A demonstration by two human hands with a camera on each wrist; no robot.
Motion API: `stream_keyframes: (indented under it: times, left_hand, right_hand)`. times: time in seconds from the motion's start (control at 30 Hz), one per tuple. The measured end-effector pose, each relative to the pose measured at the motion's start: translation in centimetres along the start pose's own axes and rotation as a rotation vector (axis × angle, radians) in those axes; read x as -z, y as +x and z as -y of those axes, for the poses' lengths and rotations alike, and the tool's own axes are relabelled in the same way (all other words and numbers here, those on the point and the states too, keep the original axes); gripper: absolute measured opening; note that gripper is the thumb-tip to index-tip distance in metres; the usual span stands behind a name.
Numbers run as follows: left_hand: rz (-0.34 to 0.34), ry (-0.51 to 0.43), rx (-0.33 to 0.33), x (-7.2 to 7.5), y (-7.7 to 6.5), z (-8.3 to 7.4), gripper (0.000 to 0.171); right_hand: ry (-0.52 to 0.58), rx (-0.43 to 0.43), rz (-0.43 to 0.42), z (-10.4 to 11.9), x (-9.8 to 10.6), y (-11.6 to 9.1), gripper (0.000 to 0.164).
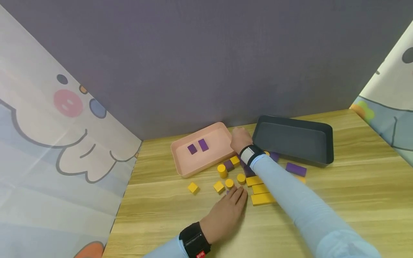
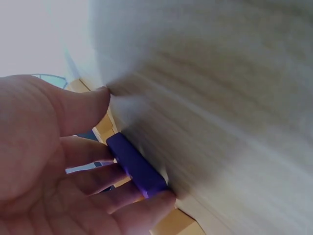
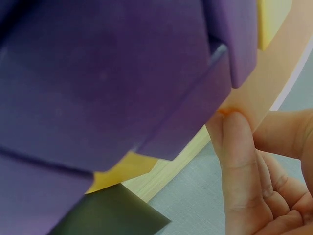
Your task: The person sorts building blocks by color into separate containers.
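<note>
a left hand [image 1: 224,211] rests on a wooden table [image 1: 145,208], nearest the camera, its thumb spread wide from the fingers. the left wrist view shows those fingers touching one purple block [image 2: 137,166], mostly hidden from above.

just beyond lie three yellow bars [image 1: 259,189], side by side, their right ends behind a pale blue sleeve [image 1: 306,204]. three yellow cylinders [image 1: 222,171] stand left of the bars, and three yellow cubes [image 1: 193,188] are scattered among them: one off to the left, one beside the cylinders, one near the pink tray [image 1: 182,159]. just beside that last cube sits one purple cube [image 1: 228,165]. right of the sleeve are one purple bar [image 1: 295,169] and part of a yellow piece [image 1: 301,178]; more purple pieces [image 1: 248,171] show around the right wrist, too covered to count.

farther back, a right hand [image 1: 240,139] pinches the pink tray's rim at its right end, thumb and finger close together in the right wrist view. that tray, first of two, holds two purple blocks [image 1: 203,144], lying apart. the second, a dark tray [image 1: 290,138], stands to its right, before a gray wall [image 1: 206,64]. two cartoon panels [image 1: 38,143] flank the scene.
</note>
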State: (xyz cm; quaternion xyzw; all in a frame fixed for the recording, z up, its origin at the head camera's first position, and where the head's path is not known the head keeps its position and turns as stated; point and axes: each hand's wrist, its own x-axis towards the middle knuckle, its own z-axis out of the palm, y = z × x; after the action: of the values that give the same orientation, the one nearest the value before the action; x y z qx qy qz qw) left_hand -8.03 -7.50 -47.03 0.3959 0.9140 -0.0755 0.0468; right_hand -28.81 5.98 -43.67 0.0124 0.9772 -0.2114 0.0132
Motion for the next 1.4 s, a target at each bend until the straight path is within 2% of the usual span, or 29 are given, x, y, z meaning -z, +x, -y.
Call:
stream_keyframes:
  times: [0.1,0.2,0.47,0.73,0.87,0.93,1.07,1.2,1.3,1.4]
  left_hand:
    - [-0.044,0.003,-0.025,0.2,0.2,0.3,0.051]
    - [-0.060,-0.028,-0.033,0.5,0.2,0.5,0.049]
    - [-0.037,-0.124,-0.025,1.2,0.6,1.0,0.039]
    - [-0.068,-0.085,-0.061,1.6,1.2,1.6,0.029]
    - [-0.041,-0.157,-0.080,2.6,1.2,2.0,0.031]
    - [-0.035,-0.213,-0.077,3.6,1.3,2.4,0.032]
    - [-0.109,-0.315,-0.044,6.5,1.5,4.1,0.033]
    - [-0.242,-0.367,0.031,9.5,1.9,6.7,0.036]
    - [-0.356,-0.360,0.091,10.8,2.5,8.9,0.031]
    - [-0.444,-0.341,0.119,11.2,3.6,11.1,0.021]
  right_hand:
    - [-0.001,0.001,0.003,0.0,0.0,-0.1,0.021]
    - [-0.003,0.000,0.001,-0.1,-0.1,0.0,0.020]
    - [0.008,0.009,-0.007,-0.4,-0.4,0.2,0.019]
    - [-0.001,0.008,-0.002,-0.4,-0.4,0.3,0.020]
    - [0.005,-0.004,0.007,-0.3,-0.3,0.2,0.020]
    - [0.002,0.000,0.001,-0.3,-0.2,0.2,0.020]
    - [-0.009,0.029,-0.021,-0.4,-0.2,0.4,0.019]
    - [-0.010,0.059,-0.026,-0.7,-0.2,0.4,0.014]
    - [-0.005,0.066,-0.012,-0.8,-0.2,0.3,0.014]
    - [-0.004,0.064,-0.004,-0.7,-0.2,0.3,0.019]
